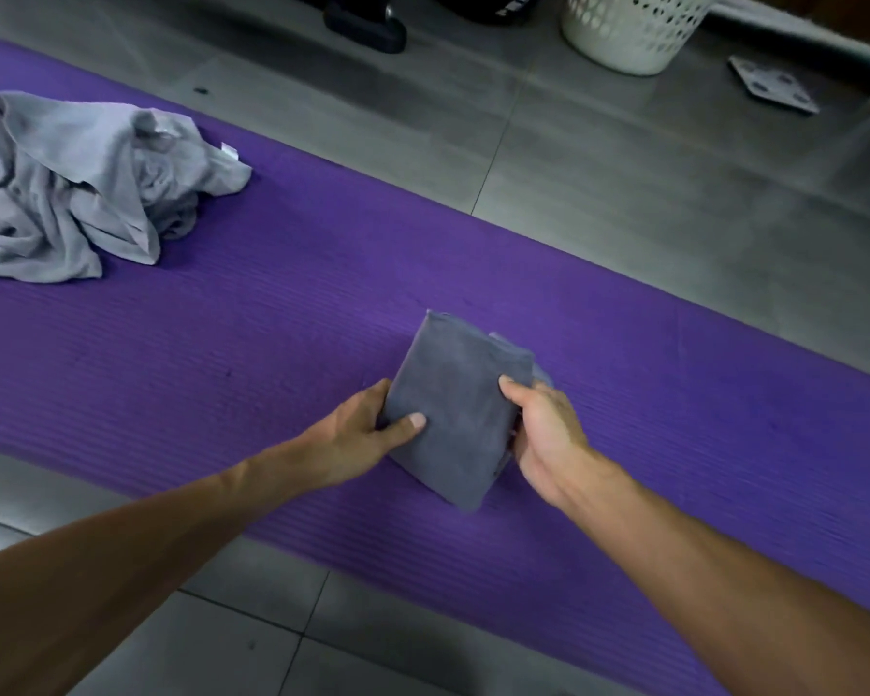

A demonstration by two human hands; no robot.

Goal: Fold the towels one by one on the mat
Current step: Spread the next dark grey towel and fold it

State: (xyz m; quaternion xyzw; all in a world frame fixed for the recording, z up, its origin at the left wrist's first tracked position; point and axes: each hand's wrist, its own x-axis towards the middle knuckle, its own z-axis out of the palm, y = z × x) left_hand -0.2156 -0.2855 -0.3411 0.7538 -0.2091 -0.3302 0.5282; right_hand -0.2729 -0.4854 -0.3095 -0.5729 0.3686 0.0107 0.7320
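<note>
Nearest the camera, 2 bare forearms reach forward and converge on a dark grey folded towel point(455, 404) lying on the purple mat point(272, 319). The left hand point(367, 432) grips the towel's left edge, thumb flat on top and fingers curled underneath. The right hand point(541, 429) clamps the right edge, where the layered ends show, thumb on top and fingers wrapped round the side.

The step in hand looks like finishing this fold: the towel is already a compact rectangle. To do it well, I would keep both thumbs pressing the layers together so that the loose ends on the right do not slip out, square the edges, then set the bundle flat and smooth it.

Farther off, at the mat's left end, a pile of light grey towels point(71, 188) lies crumpled and unfolded, well apart from the hands. Beyond the mat, on the tiled floor point(624, 193), stands a white laundry basket point(634, 27).
</note>
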